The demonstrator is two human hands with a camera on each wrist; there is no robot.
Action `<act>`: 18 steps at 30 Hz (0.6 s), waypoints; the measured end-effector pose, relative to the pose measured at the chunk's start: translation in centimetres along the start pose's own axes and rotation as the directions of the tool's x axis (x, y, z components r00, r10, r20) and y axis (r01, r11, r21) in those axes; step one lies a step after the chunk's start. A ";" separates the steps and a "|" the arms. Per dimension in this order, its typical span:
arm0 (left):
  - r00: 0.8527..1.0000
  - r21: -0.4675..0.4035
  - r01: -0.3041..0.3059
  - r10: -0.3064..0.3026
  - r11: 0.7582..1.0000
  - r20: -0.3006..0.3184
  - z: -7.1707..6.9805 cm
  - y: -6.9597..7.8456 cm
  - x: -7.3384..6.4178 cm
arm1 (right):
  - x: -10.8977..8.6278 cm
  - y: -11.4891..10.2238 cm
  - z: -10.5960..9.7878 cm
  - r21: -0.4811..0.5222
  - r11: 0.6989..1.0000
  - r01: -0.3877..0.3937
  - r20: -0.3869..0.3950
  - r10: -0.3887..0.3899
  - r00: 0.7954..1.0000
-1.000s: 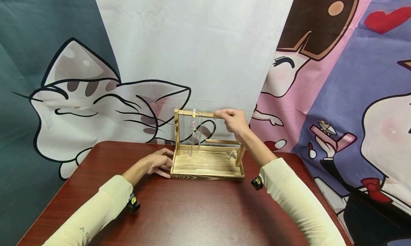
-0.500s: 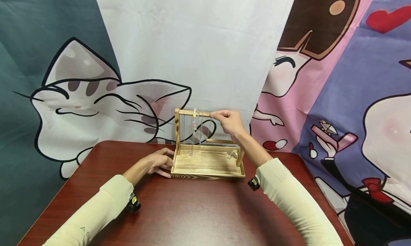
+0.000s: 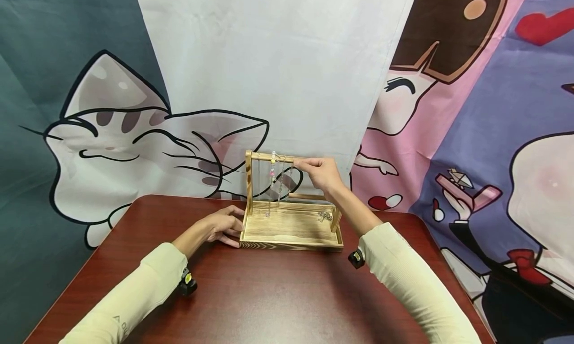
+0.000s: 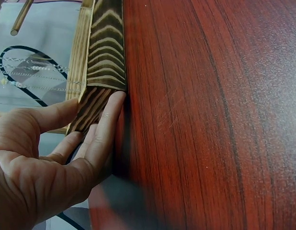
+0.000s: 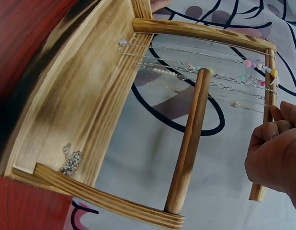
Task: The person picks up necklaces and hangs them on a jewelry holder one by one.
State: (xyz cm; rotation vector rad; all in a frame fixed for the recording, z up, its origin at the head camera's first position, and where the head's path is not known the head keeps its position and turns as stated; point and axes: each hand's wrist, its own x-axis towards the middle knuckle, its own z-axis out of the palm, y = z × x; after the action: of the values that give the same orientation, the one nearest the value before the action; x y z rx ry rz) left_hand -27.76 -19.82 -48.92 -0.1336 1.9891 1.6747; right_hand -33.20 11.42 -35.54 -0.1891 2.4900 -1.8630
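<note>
A wooden jewelry stand (image 3: 291, 232) has a tray base and a raised bar (image 5: 205, 33) structure, with several necklaces hanging from its top rod. My left hand (image 4: 57, 153) grips the tray's left end, thumb at the rim and fingers along the outer faces. At the top rod (image 3: 264, 156), my right hand (image 3: 324, 173) pinches a thin necklace (image 5: 235, 104) where it loops over the wood. Left of it hang a beaded necklace (image 3: 272, 173) with pink and yellow beads and other silver chains. The right fingertips partly hide the hold.
A bunched silver chain (image 5: 70, 160) lies in the tray's right part. A shorter wooden peg (image 5: 188, 143) sticks out from the right post. The stand is on a reddish-brown table (image 3: 269, 294), before a cartoon-printed cloth (image 3: 287, 60).
My right hand has slid left along the top rod, bringing the thin necklace closer to the other chains. My left hand has stayed at the tray's end.
</note>
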 end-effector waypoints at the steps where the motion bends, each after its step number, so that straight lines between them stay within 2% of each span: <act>1: 1.000 -0.001 0.002 -0.002 1.000 -0.001 0.0 0.0 0.0 | -0.1 0.1 0.0 0.009 1.000 -0.002 -0.001 0.002 1.000; 18: 1.000 -0.005 -0.002 0.002 1.000 -0.006 0.0 -0.2 0.2 | -0.8 2.4 -0.4 0.096 0.995 0.006 0.042 -0.010 0.999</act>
State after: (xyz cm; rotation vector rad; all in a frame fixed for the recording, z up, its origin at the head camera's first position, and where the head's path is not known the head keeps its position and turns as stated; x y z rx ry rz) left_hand -27.83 -19.82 -49.16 -0.1385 1.9895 1.6826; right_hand -32.60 12.57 -37.77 -0.2339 2.3692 -1.9549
